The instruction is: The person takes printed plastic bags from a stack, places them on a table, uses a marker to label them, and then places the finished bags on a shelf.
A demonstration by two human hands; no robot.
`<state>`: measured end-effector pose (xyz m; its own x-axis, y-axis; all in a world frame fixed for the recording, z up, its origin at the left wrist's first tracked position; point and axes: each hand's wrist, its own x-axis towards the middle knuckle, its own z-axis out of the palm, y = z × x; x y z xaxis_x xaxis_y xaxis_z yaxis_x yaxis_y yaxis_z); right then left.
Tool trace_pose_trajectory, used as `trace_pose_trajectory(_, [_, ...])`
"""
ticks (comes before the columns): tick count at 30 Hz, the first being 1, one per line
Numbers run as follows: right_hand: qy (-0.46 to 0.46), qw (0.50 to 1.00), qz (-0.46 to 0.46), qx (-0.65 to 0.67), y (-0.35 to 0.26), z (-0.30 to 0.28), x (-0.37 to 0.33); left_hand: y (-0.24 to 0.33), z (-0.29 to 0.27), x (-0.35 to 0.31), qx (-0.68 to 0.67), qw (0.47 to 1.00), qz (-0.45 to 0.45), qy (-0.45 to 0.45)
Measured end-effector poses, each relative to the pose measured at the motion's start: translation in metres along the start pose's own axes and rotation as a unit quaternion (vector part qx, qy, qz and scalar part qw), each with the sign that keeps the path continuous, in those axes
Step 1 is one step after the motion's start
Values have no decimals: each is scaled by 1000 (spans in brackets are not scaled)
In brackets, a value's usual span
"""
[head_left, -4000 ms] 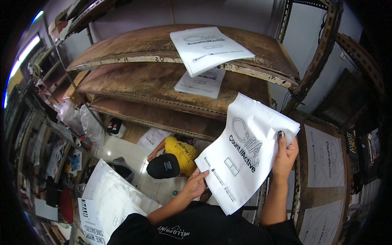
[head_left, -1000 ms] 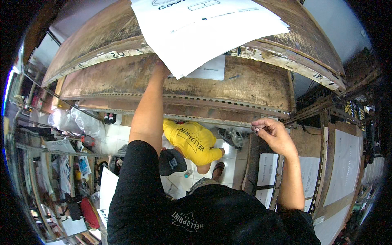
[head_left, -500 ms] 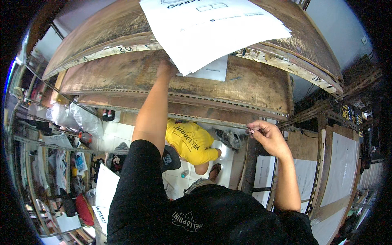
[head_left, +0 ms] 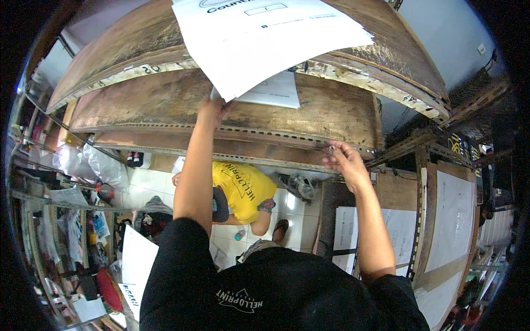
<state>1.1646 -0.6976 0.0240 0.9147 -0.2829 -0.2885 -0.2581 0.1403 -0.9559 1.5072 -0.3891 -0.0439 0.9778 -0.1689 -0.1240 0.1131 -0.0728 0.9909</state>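
Note:
My left hand (head_left: 208,115) reaches up to the second shelf. Its fingers close at the near left corner of the lower white paper sheets (head_left: 276,92), their tips partly hidden. Above, a stack of large printed white sheets (head_left: 270,41) lies on the top shelf (head_left: 132,44), one corner hanging down over its front edge and covering part of the lower sheets. My right hand (head_left: 345,165) is raised in front of the perforated metal shelf edge (head_left: 287,138), fingers curled together. Whatever they pinch, if anything, is too small to make out.
Below the shelves a person in a yellow shirt (head_left: 243,187) bends low over the tiled floor (head_left: 292,215). Boards with white sheets (head_left: 450,215) stand in a rack at right. Crowded shelving (head_left: 66,237) with papers and plastic bags (head_left: 105,165) runs along the left.
My left hand has drawn back toward me from under the hanging corner. My right hand has risen to the shelf edge. The person in yellow has shifted, and the view has moved slightly.

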Motion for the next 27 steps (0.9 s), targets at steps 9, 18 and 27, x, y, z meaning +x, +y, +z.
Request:
trace_pose_trajectory(9, [-20, 980, 149, 130, 42, 22, 14, -10, -14, -222, -227, 969, -88, 27])
trace_pose_trajectory(18, [-25, 984, 124, 122, 54, 63, 27, 0, -10, -281, -155, 985, -80, 16])
trace_pose_trajectory(27, [-18, 996, 79, 43, 56, 68, 28, -27, -15, -275, -143, 984, -101, 8])
